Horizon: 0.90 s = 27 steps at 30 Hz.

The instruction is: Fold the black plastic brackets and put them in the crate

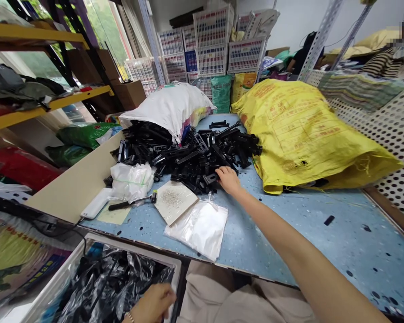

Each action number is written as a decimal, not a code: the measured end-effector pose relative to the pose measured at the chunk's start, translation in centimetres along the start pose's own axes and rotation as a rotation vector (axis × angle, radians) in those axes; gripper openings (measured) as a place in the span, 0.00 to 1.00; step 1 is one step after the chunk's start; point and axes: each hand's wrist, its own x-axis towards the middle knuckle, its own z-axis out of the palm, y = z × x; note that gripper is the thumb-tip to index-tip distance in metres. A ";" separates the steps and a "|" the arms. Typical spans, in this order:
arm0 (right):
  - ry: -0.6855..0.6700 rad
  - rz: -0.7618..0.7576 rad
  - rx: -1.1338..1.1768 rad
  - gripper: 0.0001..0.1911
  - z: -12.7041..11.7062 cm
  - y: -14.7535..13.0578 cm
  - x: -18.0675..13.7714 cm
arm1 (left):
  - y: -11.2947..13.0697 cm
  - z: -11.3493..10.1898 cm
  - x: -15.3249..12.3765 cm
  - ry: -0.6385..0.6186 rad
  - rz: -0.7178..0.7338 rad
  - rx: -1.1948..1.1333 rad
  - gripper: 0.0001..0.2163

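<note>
Black parts (188, 157) partly beneath white sack (168, 107), right hand (228, 179) atop.

Bare run of the table (323, 242) lies open at near right, between the yellow sack (303, 130) and the front edge. Centre back is blocked by the heap of black parts (188, 152), with the white sack (170, 105) lying on its far side. Near left is cluttered: clear bag (198, 226), square tile (175, 199), black-handled tool (131, 203), crumpled white bag (131, 179). A beige board (77, 184) walls the left edge.

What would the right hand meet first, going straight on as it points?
The right hand would meet the heap of black plastic parts; its fingers seem to touch it.
</note>
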 end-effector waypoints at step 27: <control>0.072 0.310 0.624 0.20 -6.9 -0.8 -18.7 | 22.0 8.3 11.4 -0.032 0.401 -0.989 0.19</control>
